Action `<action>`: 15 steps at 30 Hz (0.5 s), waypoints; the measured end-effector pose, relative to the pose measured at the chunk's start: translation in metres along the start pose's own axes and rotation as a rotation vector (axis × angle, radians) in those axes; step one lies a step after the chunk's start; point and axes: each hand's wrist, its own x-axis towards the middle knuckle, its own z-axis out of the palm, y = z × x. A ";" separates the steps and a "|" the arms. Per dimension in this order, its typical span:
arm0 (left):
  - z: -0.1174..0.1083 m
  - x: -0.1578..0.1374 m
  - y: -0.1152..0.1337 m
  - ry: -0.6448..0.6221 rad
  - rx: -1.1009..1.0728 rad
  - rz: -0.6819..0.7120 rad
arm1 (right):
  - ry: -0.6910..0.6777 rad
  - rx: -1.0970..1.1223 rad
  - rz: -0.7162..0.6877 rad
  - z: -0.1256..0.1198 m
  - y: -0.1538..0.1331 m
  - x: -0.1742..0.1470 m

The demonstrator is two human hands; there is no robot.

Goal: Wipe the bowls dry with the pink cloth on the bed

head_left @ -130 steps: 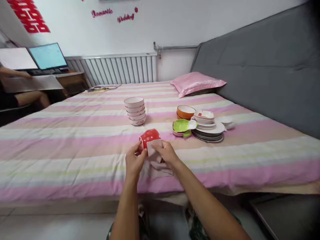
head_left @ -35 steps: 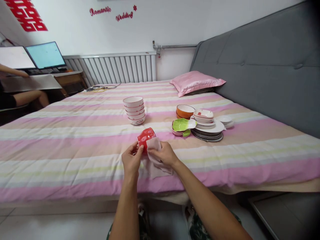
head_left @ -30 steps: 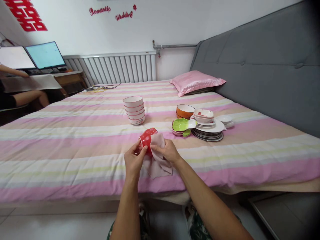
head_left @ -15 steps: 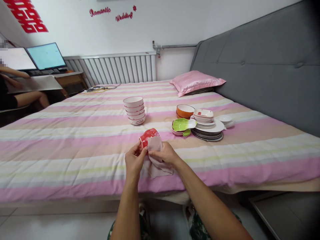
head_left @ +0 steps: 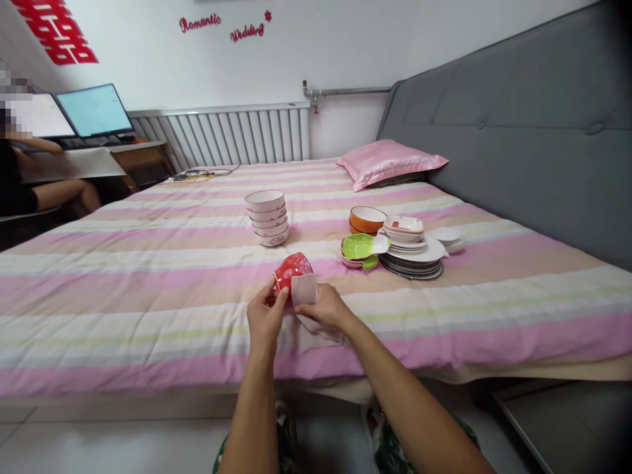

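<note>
A red bowl (head_left: 293,268) with a pale rim is tipped on its side above the near part of the bed. My left hand (head_left: 265,312) grips its rim, thumb on one side and fingers on the other. My right hand (head_left: 326,307) is closed on a pale pink cloth (head_left: 305,290), which lies against the bowl's right side and hangs down toward the bedding. Part of the bowl is hidden behind the cloth. Beyond the bowl stands a stack of white bowls (head_left: 266,217) with red rims.
Right of centre are orange bowls (head_left: 368,217), a green leaf-shaped dish (head_left: 363,246), stacked plates (head_left: 415,263) and small white dishes (head_left: 447,237). A pink pillow (head_left: 390,163) lies near the grey headboard (head_left: 523,131). Cables (head_left: 202,174) rest on the far left. A person (head_left: 49,178) sits by monitors.
The red bowl has turned slightly in my left hand, and my right hand with the cloth has shifted a little along its side. The other dishes stay where they were.
</note>
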 end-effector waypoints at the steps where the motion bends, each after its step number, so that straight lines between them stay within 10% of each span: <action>1: 0.000 -0.001 0.001 -0.008 0.002 0.011 | -0.002 0.003 -0.001 0.000 0.000 0.000; 15: 0.006 -0.003 0.007 0.054 0.113 0.017 | -0.007 0.085 -0.026 -0.001 0.001 -0.002</action>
